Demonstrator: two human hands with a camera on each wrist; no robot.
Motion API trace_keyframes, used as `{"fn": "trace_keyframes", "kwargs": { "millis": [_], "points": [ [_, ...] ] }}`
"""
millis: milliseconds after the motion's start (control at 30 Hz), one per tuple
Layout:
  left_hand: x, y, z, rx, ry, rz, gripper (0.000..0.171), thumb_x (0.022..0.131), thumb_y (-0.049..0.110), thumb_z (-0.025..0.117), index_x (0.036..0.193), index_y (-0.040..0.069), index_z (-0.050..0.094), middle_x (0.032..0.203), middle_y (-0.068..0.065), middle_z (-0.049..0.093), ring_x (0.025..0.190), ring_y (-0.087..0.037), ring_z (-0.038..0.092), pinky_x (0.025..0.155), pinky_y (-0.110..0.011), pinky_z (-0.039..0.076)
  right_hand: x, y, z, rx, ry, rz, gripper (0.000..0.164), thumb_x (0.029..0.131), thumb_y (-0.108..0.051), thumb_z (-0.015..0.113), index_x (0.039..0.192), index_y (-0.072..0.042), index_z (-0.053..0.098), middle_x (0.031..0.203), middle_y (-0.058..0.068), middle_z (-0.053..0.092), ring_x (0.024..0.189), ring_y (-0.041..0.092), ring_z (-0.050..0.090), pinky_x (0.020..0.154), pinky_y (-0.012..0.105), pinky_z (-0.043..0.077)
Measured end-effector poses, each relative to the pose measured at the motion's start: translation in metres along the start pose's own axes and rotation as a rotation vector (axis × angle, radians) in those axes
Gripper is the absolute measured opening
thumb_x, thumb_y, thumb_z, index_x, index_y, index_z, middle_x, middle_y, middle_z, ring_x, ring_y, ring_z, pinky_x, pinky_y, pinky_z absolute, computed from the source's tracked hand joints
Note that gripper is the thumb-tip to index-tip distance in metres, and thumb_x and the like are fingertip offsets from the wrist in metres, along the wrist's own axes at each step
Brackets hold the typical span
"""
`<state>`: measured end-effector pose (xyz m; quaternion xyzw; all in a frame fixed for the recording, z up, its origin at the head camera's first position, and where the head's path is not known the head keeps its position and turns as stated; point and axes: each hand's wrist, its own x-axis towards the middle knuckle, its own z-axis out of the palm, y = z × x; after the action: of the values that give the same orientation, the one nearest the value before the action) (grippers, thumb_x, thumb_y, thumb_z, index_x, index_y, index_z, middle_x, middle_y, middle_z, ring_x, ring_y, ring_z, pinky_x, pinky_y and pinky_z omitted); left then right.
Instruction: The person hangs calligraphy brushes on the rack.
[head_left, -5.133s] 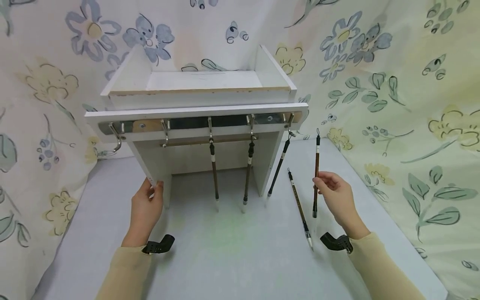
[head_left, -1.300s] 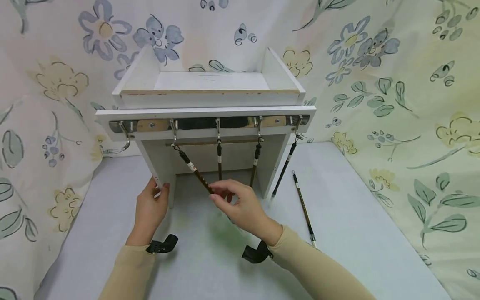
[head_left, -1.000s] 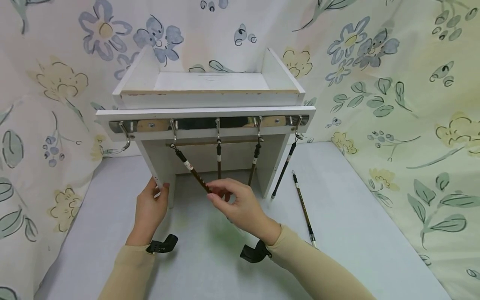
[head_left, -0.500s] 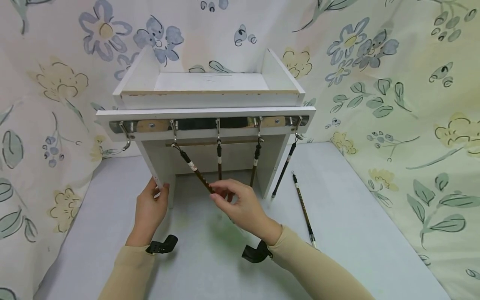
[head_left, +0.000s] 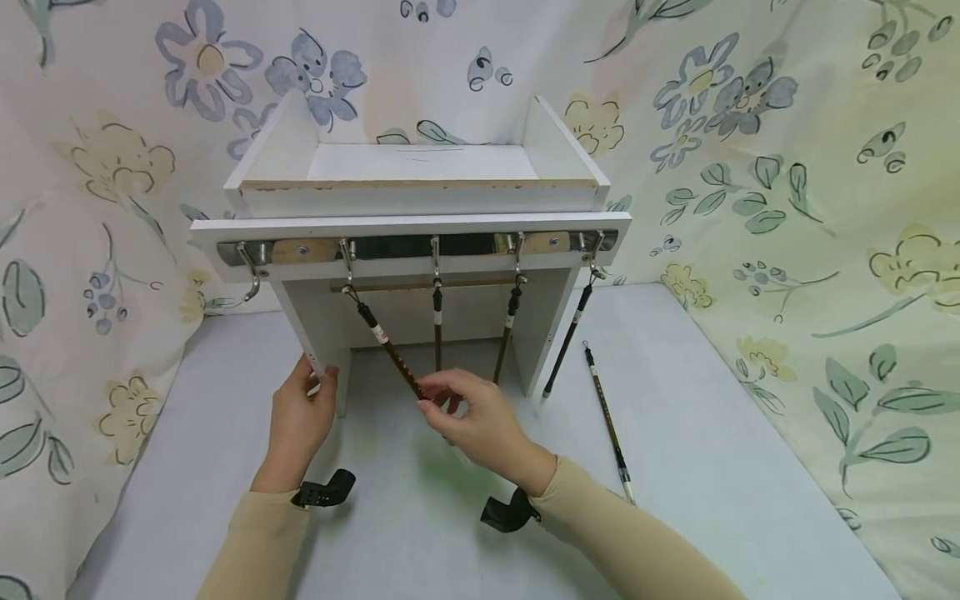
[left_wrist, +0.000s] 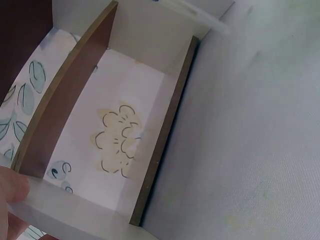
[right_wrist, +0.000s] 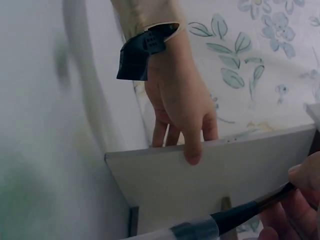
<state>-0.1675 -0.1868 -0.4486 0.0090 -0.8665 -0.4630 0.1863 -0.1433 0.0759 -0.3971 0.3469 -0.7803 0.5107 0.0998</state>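
Note:
My right hand (head_left: 480,425) pinches the brown handle of a calligraphy brush (head_left: 394,354) from the right. The brush slants up and left, its black-capped top and cord loop at the lower end of the second hook (head_left: 348,260) from the left; whether the loop is around it I cannot tell. In the right wrist view the brush's dark ferrule and pale tip (right_wrist: 200,229) point down-left. My left hand (head_left: 300,421) grips the front edge of the white rack's left side panel (head_left: 311,321), thumb inside. Three more brushes, including a middle one (head_left: 438,321), hang from hooks to the right.
Another brush (head_left: 609,417) lies on the white tabletop (head_left: 712,433) to the right. The leftmost hook (head_left: 251,271) bears nothing. An open-topped shelf (head_left: 420,162) forms the rack's top. Flower-printed cloth (head_left: 825,208) hangs behind and beside it.
Since the oldest frame my right hand has carried the brush from the right side to the second hook. Over the last half second it has dropped slightly. My left hand keeps its grip.

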Motion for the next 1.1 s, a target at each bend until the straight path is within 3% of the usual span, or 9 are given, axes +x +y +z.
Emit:
{"fn": "trace_keyframes", "kwargs": {
  "millis": [300,567,1100],
  "points": [
    [0.0,-0.001,0.0,0.0,0.005,0.011,0.043,0.101,0.022,0.051,0.142,0.009,0.047,0.136,-0.022,0.052,0.113,-0.044,0.057,0.081,-0.052,0.054,0.01,0.0,0.027,-0.013,0.013,0.061,0.02,0.094,-0.018,0.066,0.112,-0.011,0.066,0.099,-0.007,0.065,0.087,0.001,0.059,0.068,0.018,0.054],
    [-0.001,-0.001,0.0,0.0,-0.001,0.002,0.046,0.101,0.024,0.05,0.145,0.011,0.044,0.138,-0.021,0.05,0.116,-0.044,0.055,0.082,-0.053,0.053,0.02,0.001,0.046,-0.018,0.071,0.122,0.017,0.094,-0.021,0.066,0.11,-0.015,0.066,0.097,-0.008,0.065,0.088,0.0,0.06,0.067,0.015,0.053],
    [-0.001,-0.001,0.0,0.005,0.001,0.011,0.045,0.101,0.022,0.05,0.144,0.011,0.044,0.138,-0.022,0.05,0.116,-0.044,0.055,0.083,-0.052,0.053,0.021,0.005,0.049,-0.013,0.077,0.136,0.019,0.094,-0.021,0.065,0.113,-0.016,0.065,0.098,-0.01,0.065,0.089,0.001,0.059,0.067,0.016,0.053]
  ]
}}
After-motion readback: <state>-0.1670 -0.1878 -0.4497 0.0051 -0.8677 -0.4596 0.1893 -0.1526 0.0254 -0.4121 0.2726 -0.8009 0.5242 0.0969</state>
